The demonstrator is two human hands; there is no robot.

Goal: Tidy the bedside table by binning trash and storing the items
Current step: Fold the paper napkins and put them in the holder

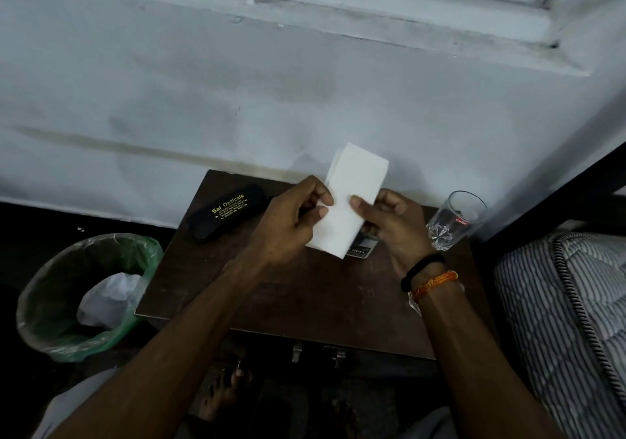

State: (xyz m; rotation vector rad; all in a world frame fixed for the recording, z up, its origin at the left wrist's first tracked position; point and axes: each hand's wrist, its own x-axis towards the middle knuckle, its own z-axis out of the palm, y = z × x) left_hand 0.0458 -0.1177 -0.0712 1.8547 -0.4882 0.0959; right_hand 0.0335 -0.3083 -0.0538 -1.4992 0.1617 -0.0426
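A folded white tissue (352,198) is held above the dark wooden bedside table (305,293). My left hand (291,222) pinches its left edge, and my right hand (393,228) grips its right edge, thumb on the front. Under the tissue lies a small dark packet (360,251), mostly hidden. A black spectacle case (227,211) with gold lettering rests on the table's back left. An empty clear glass (454,220) stands upright at the table's right edge.
A bin with a green liner (84,296) stands on the floor left of the table, with crumpled white material inside. A striped mattress (569,320) borders the right. The grey wall is close behind. My bare feet (223,394) are below the table's front edge.
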